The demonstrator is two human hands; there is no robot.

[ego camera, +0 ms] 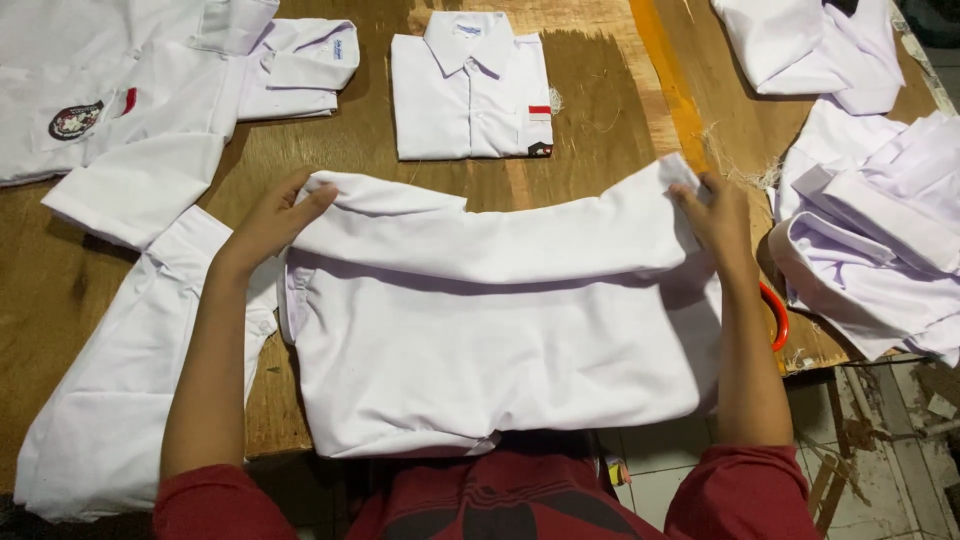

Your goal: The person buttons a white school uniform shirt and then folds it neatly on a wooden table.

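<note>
A white shirt [490,330] lies face down on the wooden table [600,110] in front of me, its far part folded toward me as a band. My left hand [272,218] grips the band's left corner. Over at the band's right corner, my right hand [712,212] pinches the cloth. Beyond the band, a neatly folded white shirt [470,90] with a collar and a small red-and-white patch rests flat.
Unfolded white shirts [120,120] spread over the table's left side, one sleeve hanging off the near edge. A heap of white shirts [870,240] sits at the right. An orange curved object [778,315] peeks out by my right forearm. Tiled floor shows at lower right.
</note>
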